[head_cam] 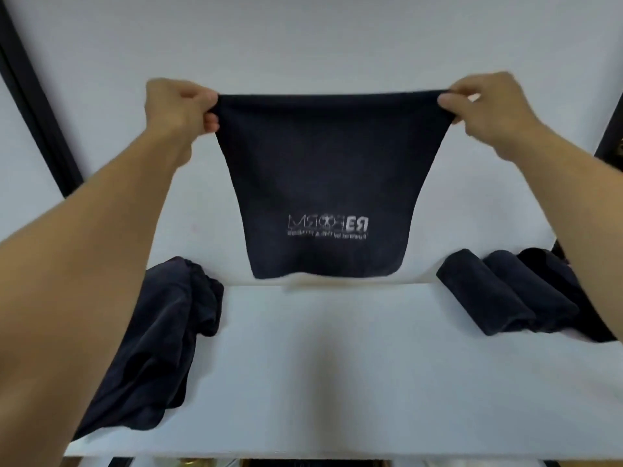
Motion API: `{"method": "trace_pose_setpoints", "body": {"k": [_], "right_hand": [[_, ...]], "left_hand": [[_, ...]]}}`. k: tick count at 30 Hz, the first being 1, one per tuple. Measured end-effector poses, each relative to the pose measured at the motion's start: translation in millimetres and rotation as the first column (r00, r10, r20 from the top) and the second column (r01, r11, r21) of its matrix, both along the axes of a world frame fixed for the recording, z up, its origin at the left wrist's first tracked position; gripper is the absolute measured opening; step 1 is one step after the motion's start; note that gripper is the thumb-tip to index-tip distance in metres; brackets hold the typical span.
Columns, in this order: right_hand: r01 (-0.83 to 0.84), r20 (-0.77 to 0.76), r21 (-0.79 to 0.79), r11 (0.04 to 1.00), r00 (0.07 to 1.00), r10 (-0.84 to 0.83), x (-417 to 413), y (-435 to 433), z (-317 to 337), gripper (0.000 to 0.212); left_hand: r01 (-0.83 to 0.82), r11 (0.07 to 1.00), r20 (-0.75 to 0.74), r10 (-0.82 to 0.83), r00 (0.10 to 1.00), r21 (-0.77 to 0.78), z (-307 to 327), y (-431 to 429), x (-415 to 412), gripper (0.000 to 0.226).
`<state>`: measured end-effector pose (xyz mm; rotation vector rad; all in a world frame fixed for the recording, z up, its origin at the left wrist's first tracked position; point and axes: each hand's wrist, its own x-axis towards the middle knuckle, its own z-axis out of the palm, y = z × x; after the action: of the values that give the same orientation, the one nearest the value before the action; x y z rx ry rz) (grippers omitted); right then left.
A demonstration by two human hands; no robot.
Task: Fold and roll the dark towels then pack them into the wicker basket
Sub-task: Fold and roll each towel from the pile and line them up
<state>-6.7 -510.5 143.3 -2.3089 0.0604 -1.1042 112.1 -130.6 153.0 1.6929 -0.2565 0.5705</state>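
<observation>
Towel (323,183) hangs in the air at the centre of the view, dark navy, stretched flat between two raised hands. Its top edge runs straight across from ten o'clock to two o'clock, and the cloth narrows a little as it falls toward its lower hem, which hangs just above the far edge of the white table (337,365). A pale printed logo (328,225) sits low on the cloth — the letters read reversed, as if seen from the back

The left hand (178,107) pinches the top corner at ten o'clock, fingers curled tight around the hem with the thumb over the top. The right hand (482,102) grips the opposite corner at two o'clock in the same way, fingers closed on the fabric. Both forearms are bare and reach up and forward from the lower corners of the frame

On the table at eight o'clock lies a loose heap of dark towels (161,348), crumpled and unfolded, partly hidden behind the left forearm and trailing toward the near edge. At four o'clock three rolled towels (512,298) lie side by side, touching one another, their ends pointing toward the middle of the table — the farthest one is partly covered by the right forearm

Behind everything stands a plain pale wall (303,45), with a dark upright frame (37,106) slanting along the left side at nine to eleven o'clock
</observation>
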Motion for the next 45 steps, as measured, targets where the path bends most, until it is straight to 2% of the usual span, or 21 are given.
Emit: {"method": "trace_pose_setpoints", "body": {"k": [3, 6, 8, 10, 13, 16, 17, 19, 21, 23, 25, 29, 31, 35, 40, 42, 45], "right_hand": [[-0.070, 0.054, 0.077, 0.995, 0.996, 0.066, -22.1, -1.2, 10.7, 0.026], [-0.097, 0.039, 0.092, 0.991, 0.995, 0.094, -61.0, 7.1, 0.1, 0.018], [-0.106, -0.068, 0.099, 0.989, 0.991, 0.113, -93.5, 13.2, -21.0, 0.012], [-0.123, -0.255, 0.075, 0.990, 0.957, 0.138, -127.7, 16.8, -55.7, 0.007], [-0.220, -0.592, -0.030, 0.975, 0.790, 0.160, -170.8, 21.9, -125.5, 0.010], [-0.339, -0.825, -0.033, 0.940, 0.540, 0.165, -199.2, 29.3, -196.5, 0.011], [-0.350, -0.859, 0.000, 0.937, 0.479, 0.179, -207.8, 32.7, -212.1, 0.012], [-0.358, -0.896, 0.072, 0.931, 0.387, 0.218, -220.5, 37.9, -228.2, 0.014], [-0.354, -0.916, 0.152, 0.923, 0.301, 0.266, -228.4, 39.6, -224.4, 0.015], [-0.334, -0.907, 0.231, 0.914, 0.266, 0.327, -230.8, 37.9, -211.3, 0.016], [-0.293, -0.856, 0.274, 0.916, 0.360, 0.371, -222.6, 33.0, -199.6, 0.015], [-0.135, -0.657, 0.314, 0.940, 0.684, 0.318, -171.4, 16.3, -197.8, 0.010], [-0.056, -0.601, 0.341, 0.938, 0.755, 0.263, -136.5, 8.1, -209.6, 0.008], [0.035, -0.561, 0.329, 0.944, 0.811, 0.165, -76.2, -2.4, -245.1, 0.006], [0.098, -0.568, 0.284, 0.954, 0.819, 0.085, -27.6, -10.4, -279.5, 0.008], [0.108, -0.596, 0.256, 0.961, 0.800, 0.069, -18.1, -12.5, -291.6, 0.008], [0.170, -0.649, 0.177, 0.969, 0.761, -0.015, -12.0, -12.3, -306.2, 0.010]], "left_hand": [[0.035, 0.999, 0.085, -0.035, 0.996, 0.000, 8.8, 1.2, -28.2, 0.008], [0.115, 0.993, 0.103, -0.116, 0.988, 0.013, -5.1, 11.6, -70.4, 0.007], [0.184, 0.980, 0.073, -0.190, 0.979, 0.072, -31.8, 23.6, -106.7, 0.010], [0.180, 0.955, -0.008, -0.183, 0.983, 0.236, -78.7, 39.5, -143.6, 0.019], [0.194, 0.815, -0.164, -0.124, 0.979, 0.546, -165.5, 60.9, -191.2, 0.019], [0.342, 0.637, -0.338, -0.134, 0.932, 0.691, -238.1, 76.6, -217.4, 0.022], [0.390, 0.587, -0.375, -0.153, 0.914, 0.710, -253.5, 81.0, -222.1, 0.025], [0.470, 0.541, -0.435, -0.202, 0.877, 0.697, -265.2, 86.6, -230.6, 0.016], [0.544, 0.511, -0.500, -0.236, 0.834, 0.666, -257.3, 90.0, -234.1, 0.008], [0.642, 0.521, -0.596, -0.282, 0.751, 0.562, -242.2, 91.5, -231.5, 0.009], [0.641, 0.601, -0.612, -0.295, 0.734, 0.478, -229.8, 89.6, -217.7, 0.010], [0.449, 0.811, -0.492, -0.237, 0.838, 0.374, -225.0, 62.6, -166.0, 0.010], [0.355, 0.876, -0.475, -0.173, 0.863, 0.327, -229.5, 40.0, -135.6, 0.009], [0.265, 0.906, -0.519, -0.060, 0.853, 0.330, -248.5, 2.9, -80.2, 0.007], [0.202, 0.914, -0.570, 0.037, 0.821, 0.351, -280.4, -16.7, -30.0, 0.009], [0.214, 0.872, -0.565, 0.083, 0.821, 0.440, -289.3, -21.5, -19.6, 0.014], [0.202, 0.759, -0.496, 0.178, 0.850, 0.619, -298.9, -27.4, -17.2, 0.018]]}}
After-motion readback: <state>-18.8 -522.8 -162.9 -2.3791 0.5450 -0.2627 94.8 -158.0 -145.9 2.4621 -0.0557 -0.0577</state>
